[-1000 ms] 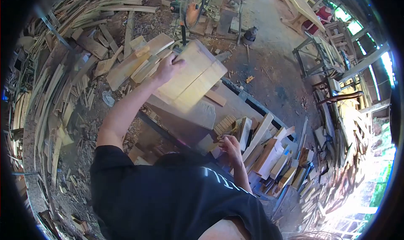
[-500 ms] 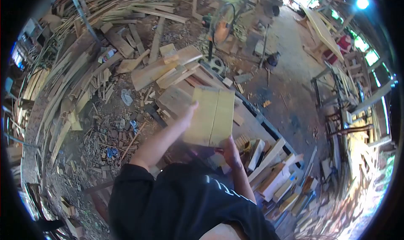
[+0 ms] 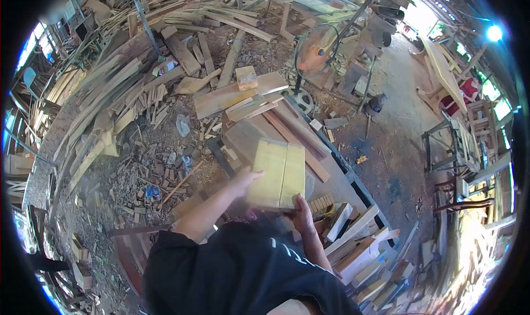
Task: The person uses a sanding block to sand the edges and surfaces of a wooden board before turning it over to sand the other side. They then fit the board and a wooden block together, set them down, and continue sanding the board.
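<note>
A pale yellow wooden panel [image 3: 270, 174], split by a dark lengthwise seam, is held in front of my body. My left hand [image 3: 247, 181] grips its left edge, thumb lying on the top face. At the lower right corner, my right hand [image 3: 301, 215] is closed round the edge with its thumb up; its other fingers are partly hidden below. Under and beyond the panel is a worktable [image 3: 237, 135] bearing loose boards [image 3: 287, 130]. A small wood block [image 3: 246, 78] sits on a wide plank [image 3: 221, 98] at the far end.
Stacked wood offcuts [image 3: 353, 243] lie by my right side. A standing fan [image 3: 316, 50] is past the table's far end. Wood scraps [image 3: 149, 171] cover the ground at left, beside long strips [image 3: 94, 116]. A wooden frame [image 3: 441, 149] stands at right.
The panel and both hands have come closer to my body, and the panel looks more tilted. My head view has shifted, so more of the worktable shows beyond the panel.
</note>
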{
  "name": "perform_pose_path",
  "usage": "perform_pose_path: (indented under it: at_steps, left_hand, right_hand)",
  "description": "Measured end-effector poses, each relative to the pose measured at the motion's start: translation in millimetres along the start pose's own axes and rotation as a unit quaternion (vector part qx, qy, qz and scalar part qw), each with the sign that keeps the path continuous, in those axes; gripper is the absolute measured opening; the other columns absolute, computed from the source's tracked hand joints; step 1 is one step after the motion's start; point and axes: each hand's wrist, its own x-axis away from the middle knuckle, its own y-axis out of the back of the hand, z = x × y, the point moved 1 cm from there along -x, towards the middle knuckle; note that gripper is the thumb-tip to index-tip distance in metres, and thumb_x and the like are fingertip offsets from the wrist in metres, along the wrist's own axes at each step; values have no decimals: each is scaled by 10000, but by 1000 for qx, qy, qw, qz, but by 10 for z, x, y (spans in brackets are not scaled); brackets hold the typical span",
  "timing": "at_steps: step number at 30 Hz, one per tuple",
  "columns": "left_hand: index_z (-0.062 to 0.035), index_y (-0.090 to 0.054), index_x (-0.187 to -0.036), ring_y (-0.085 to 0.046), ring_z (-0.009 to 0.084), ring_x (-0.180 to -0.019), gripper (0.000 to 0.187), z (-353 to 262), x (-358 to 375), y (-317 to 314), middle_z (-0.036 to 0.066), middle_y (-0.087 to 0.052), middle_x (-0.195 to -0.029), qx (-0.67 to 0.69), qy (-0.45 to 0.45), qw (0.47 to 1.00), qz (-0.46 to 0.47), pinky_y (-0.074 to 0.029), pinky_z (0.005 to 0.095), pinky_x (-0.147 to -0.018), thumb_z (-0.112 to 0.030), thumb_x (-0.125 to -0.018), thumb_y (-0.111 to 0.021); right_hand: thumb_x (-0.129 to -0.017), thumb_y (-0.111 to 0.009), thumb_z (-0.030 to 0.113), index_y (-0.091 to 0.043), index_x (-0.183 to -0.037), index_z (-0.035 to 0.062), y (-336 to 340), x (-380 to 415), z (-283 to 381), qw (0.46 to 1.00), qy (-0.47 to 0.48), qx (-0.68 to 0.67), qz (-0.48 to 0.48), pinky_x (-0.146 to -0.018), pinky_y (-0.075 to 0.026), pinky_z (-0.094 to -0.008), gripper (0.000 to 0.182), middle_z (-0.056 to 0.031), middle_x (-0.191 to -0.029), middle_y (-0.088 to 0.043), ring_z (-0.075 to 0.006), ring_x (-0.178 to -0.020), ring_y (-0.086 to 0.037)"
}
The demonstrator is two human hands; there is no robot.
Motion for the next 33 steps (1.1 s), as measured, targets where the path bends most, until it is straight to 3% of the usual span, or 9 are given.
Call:
perform_pose_path:
  at_steps: [3, 6, 10, 13, 20, 25, 27, 29, 33]
  left_hand:
    - [-49, -478, -1342, -562, 202, -1174, 511, -190, 390, -110, 89, -590, -1268, 44, 3, 997, 60, -432, 378, -1018, -240, -904, -658]
    - [-45, -471, -1355, -537, 190, -1198, 581, -202, 475, -9, 74, -578, -1296, 70, -5, 997, 40, -392, 360, -1039, -313, -886, -684]
    - [-40, -522, -1296, -536, 165, -1148, 546, -366, 473, -77, 41, -601, -1227, 7, -107, 994, 26, -391, 333, -1002, -302, -863, -726]
    - [-38, -538, -1269, -530, 149, -1114, 545, -289, 363, -59, 25, -605, -1189, -35, -135, 990, -13, -385, 319, -984, -297, -843, -756]
    - [-9, -531, -1270, -543, 156, -1125, 557, -343, 380, -185, 75, -606, -1208, -34, -212, 974, -74, -388, 312, -1007, -259, -833, -770]
    - [-44, -500, -1299, -547, 167, -1131, 602, -272, 280, -126, 66, -588, -1230, -20, -185, 980, -75, -406, 334, -996, -302, -827, -771]
    - [-85, -489, -1315, -542, 171, -1144, 635, -200, 307, -110, 49, -580, -1235, -5, -174, 982, -74, -428, 354, -976, -344, -814, -780]
    - [-146, -466, -1336, -558, 177, -1132, 616, -87, 409, -128, 52, -566, -1256, 38, -92, 992, -71, -474, 385, -922, -388, -841, -743]
    - [-177, -451, -1346, -569, 167, -1110, 585, 300, 657, -137, 40, -563, -1249, 65, -76, 994, -47, -487, 377, -892, -426, -875, -693]
  right_hand:
    - [-958, -430, 571, -491, -1328, 113, -124, 69, 252, 998, 6, -23, 65, -739, -511, -380, 592, -110, -1154, -630, -251, -949, -633]
    - [-949, -407, 628, -439, -1350, 109, -245, 87, 469, 994, 5, -26, 102, -643, -502, -348, 657, -120, -1088, -629, -221, -810, -641]
    - [-956, -441, 594, -409, -1372, 105, -362, 51, 732, 996, 23, 19, 89, -645, -515, -324, 643, -116, -1051, -628, -206, -802, -640]
    - [-976, -474, 518, -382, -1390, 104, -411, 47, 807, 995, 9, 1, 103, -647, -527, -300, 593, -109, -1029, -621, -179, -801, -637]
    - [-966, -598, 277, -440, -1339, 84, -503, 16, 854, 988, 110, 68, 86, -573, -517, -252, 449, -50, -938, -630, -123, -685, -622]
    - [-952, -623, 251, -466, -1301, 51, -441, -97, 810, 986, 135, 75, 56, -523, -496, -223, 431, -49, -927, -632, -109, -623, -607]
    - [-949, -629, 250, -467, -1288, 34, -392, -130, 752, 984, 142, 70, 77, -556, -503, -231, 434, -63, -940, -633, -114, -658, -615]
    - [-947, -631, 247, -467, -1285, 32, -338, -110, 656, 985, 140, 72, 74, -572, -504, -236, 433, -69, -946, -632, -120, -685, -619]
    - [-939, -640, 207, -430, -1347, 27, -96, 103, 347, 989, 106, 57, 81, -661, -517, -253, 493, -104, -1057, -636, -152, -811, -637]
